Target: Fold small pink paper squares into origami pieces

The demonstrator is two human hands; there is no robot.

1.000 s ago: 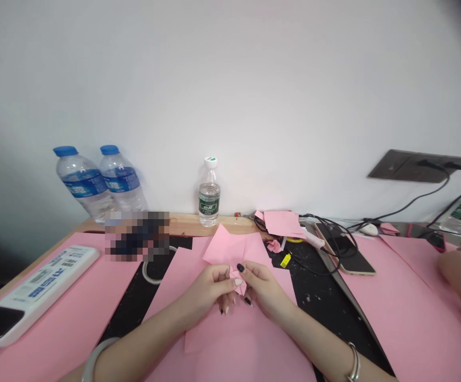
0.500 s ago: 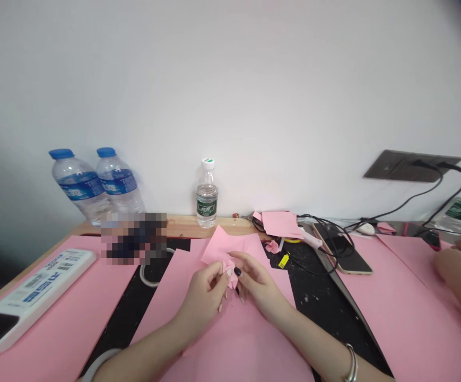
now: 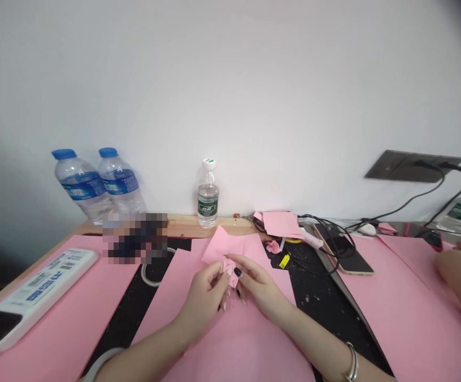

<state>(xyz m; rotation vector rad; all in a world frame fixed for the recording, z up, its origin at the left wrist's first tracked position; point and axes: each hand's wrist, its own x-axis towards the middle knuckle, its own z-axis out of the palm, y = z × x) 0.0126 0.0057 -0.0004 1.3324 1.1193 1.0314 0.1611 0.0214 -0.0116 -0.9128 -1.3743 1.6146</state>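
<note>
Between my two hands is a small folded pink paper piece (image 3: 230, 269), creased into several facets. My left hand (image 3: 205, 289) pinches its left side with thumb and fingers. On the other side my right hand (image 3: 259, 282), with dark nails, grips it between thumb and index finger. Parts of the folded paper are hidden behind the fingers. Both hands are above a large pink sheet (image 3: 238, 339), and just beyond them lies a smaller pink square (image 3: 224, 243). A crumpled-looking folded pink piece (image 3: 272, 246) rests to the right of that square.
Bottles (image 3: 208, 199) stand along the wall. A white box-shaped device (image 3: 39, 300) lies at left, near a tape roll (image 3: 145, 273). Black cables (image 3: 325, 270), a phone (image 3: 345, 249) and pink slips (image 3: 281, 224) are at back right. Another person's hand (image 3: 453, 268) works at far right.
My right index finger has shifted slightly over the top of the folded paper. Both hands keep their hold on it, and little else differs.
</note>
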